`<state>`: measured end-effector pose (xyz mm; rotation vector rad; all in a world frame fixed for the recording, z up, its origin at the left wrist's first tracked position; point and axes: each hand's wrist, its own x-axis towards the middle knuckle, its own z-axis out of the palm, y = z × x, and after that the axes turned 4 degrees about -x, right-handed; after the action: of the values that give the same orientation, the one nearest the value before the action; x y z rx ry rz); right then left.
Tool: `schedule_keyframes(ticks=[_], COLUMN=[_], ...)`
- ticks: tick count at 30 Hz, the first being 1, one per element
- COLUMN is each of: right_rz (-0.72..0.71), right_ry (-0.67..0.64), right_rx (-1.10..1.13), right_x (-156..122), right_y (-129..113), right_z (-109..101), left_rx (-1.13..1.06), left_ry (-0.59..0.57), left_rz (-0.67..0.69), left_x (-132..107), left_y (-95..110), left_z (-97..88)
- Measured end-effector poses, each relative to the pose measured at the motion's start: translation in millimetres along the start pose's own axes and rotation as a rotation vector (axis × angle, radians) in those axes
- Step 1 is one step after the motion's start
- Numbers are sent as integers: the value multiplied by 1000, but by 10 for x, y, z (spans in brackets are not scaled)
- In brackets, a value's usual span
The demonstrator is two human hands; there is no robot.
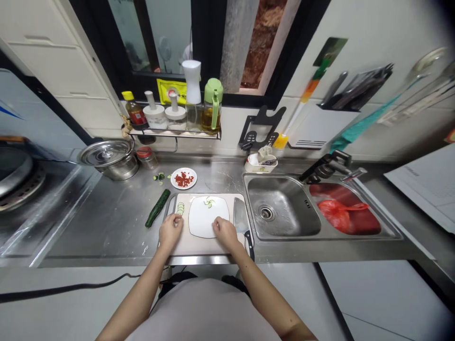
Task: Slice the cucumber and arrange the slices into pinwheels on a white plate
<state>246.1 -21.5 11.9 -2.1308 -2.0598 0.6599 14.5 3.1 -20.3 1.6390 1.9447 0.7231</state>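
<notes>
A pale cutting board [199, 245] lies on the steel counter in front of me. On it rests a white square plate [208, 218] with a few cucumber slices [209, 202] at its far edge. More cucumber slices [180, 208] lie on the board left of the plate. My left hand [170, 228] rests on the board by those slices, fingers curled. My right hand [224, 230] touches the plate's near right edge, fingers curled. A cleaver [241, 219] lies flat on the board's right side. A whole cucumber [157, 207] lies left of the board.
A small plate of chopped red chilli [184, 178] and cucumber ends [159, 176] sit behind the board. A lidded steel pot [108, 158] stands at left, a condiment rack [174, 118] behind. The double sink [284, 210] at right holds a red bag [337, 213].
</notes>
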Motion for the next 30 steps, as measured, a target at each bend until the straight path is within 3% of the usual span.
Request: schedule_keyframes(ticks=[12, 18, 30], right_rz=[25, 16, 22], right_ry=[61, 98, 92], right_rx=[44, 68, 90], right_x=[-34, -14, 0], right_y=[123, 143, 157], right_z=[-7, -18, -35], left_rx=[199, 253, 286], left_ry=[-62, -35, -17], left_rz=[-201, -165, -154], left_x=[-71, -93, -57], left_y=[47, 39, -39], left_z=[-37, 50, 21])
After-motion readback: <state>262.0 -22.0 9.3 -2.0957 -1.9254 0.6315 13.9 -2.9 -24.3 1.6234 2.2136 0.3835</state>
